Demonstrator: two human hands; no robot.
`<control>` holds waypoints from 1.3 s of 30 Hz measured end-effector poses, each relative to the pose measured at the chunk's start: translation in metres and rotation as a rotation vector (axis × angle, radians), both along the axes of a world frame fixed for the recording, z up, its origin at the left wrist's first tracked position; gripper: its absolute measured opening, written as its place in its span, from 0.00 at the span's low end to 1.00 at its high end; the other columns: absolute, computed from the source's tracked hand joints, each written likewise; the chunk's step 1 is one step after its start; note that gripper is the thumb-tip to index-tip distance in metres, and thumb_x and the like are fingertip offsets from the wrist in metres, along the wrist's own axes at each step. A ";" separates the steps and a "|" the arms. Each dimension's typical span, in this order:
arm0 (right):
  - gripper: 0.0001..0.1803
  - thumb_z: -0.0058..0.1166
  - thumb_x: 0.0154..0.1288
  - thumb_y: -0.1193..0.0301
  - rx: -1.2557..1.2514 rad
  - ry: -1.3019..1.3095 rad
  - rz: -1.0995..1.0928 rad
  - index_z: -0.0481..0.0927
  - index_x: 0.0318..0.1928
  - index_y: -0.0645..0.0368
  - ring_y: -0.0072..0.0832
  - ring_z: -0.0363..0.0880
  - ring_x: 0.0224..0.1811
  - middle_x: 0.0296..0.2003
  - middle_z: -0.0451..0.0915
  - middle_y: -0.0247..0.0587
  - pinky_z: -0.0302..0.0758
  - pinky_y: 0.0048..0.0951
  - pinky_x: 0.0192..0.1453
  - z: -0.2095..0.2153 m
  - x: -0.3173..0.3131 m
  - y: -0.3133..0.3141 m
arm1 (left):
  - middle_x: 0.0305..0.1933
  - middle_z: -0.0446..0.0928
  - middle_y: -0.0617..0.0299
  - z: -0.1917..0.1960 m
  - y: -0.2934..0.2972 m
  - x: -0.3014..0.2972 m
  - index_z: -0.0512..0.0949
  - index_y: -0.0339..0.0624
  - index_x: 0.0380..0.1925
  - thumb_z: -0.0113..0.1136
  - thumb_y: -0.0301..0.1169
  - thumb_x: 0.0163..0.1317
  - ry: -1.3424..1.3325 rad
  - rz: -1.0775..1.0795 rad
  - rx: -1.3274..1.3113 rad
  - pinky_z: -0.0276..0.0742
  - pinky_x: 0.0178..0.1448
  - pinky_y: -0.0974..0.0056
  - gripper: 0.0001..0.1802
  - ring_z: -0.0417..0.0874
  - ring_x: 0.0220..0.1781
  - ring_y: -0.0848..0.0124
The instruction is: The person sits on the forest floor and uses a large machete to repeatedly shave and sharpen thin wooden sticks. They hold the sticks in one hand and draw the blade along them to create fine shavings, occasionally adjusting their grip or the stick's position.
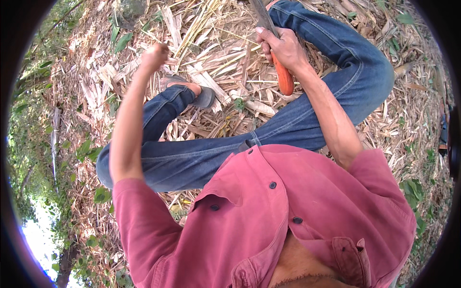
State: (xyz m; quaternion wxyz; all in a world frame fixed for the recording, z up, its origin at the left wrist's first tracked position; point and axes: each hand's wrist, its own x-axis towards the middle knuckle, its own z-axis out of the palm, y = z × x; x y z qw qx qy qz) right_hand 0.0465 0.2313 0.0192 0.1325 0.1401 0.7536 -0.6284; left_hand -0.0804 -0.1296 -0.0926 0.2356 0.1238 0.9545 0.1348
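Knife (282,73) clenched in our right hand (286,49) where handle (284,85) meets blade (262,17), seemingly for control, points away above dry leaves (209,79); we cannot tell whether our blurred left hand (154,56) grips anything.

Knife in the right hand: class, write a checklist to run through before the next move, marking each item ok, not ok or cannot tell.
1. Knife gripped: ok; the right hand is closed around it, near where handle meets blade.
2. Whole blade in view: not ok; it runs off the upper edge.
3. Left hand away from the blade: ok; they are well apart.
4. Left hand empty: cannot tell; it is blurred.
5. Left foot away from the blade: ok; it lies off to the left.
6. Blade off the jeans: cannot tell; they are close near the upper edge.
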 end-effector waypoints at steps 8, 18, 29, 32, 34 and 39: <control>0.21 0.52 0.65 0.55 0.065 0.048 -0.035 0.77 0.27 0.63 0.18 0.71 0.15 0.15 0.71 0.31 0.69 0.23 0.20 0.001 0.001 0.010 | 0.44 0.79 0.55 -0.121 0.037 0.067 0.78 0.50 0.40 0.48 0.29 0.60 0.108 -0.173 -0.216 0.77 0.50 0.51 0.11 0.81 0.47 0.55; 0.22 0.51 0.67 0.54 0.113 0.149 -0.013 0.78 0.30 0.64 0.16 0.68 0.16 0.15 0.70 0.29 0.68 0.22 0.21 0.002 0.004 0.017 | 0.43 0.76 0.51 -0.104 0.032 0.062 0.77 0.52 0.41 0.56 0.33 0.58 0.160 -0.257 -0.212 0.78 0.44 0.52 0.10 0.79 0.46 0.52; 0.23 0.50 0.67 0.54 0.332 0.336 0.011 0.77 0.26 0.63 0.19 0.68 0.15 0.14 0.71 0.32 0.66 0.25 0.20 0.007 0.008 0.017 | 0.28 0.79 0.47 0.108 0.030 0.023 0.72 0.38 0.39 0.41 0.36 0.69 0.121 -0.259 -0.229 0.75 0.32 0.54 0.13 0.82 0.32 0.56; 0.20 0.50 0.67 0.56 0.512 0.411 0.088 0.78 0.29 0.63 0.22 0.68 0.13 0.14 0.74 0.35 0.65 0.28 0.18 0.021 0.012 0.015 | 0.21 0.69 0.67 0.151 0.043 0.052 0.74 0.41 0.38 0.41 0.33 0.71 -0.265 0.381 0.416 0.64 0.24 0.75 0.12 0.65 0.20 0.80; 0.19 0.51 0.66 0.58 0.554 0.431 0.189 0.78 0.29 0.62 0.23 0.68 0.12 0.14 0.73 0.35 0.67 0.29 0.18 0.018 0.014 0.010 | 0.23 0.66 0.72 0.173 0.064 0.074 0.74 0.41 0.40 0.40 0.34 0.72 -0.370 0.493 0.573 0.56 0.22 0.77 0.13 0.61 0.20 0.82; 0.11 0.57 0.56 0.63 0.638 0.662 0.228 0.75 0.27 0.58 0.38 0.79 0.19 0.18 0.76 0.43 0.73 0.38 0.23 0.011 0.030 -0.014 | 0.19 0.60 0.73 0.182 0.105 0.123 0.73 0.41 0.45 0.41 0.39 0.72 -0.546 0.727 0.936 0.55 0.21 0.76 0.15 0.57 0.18 0.81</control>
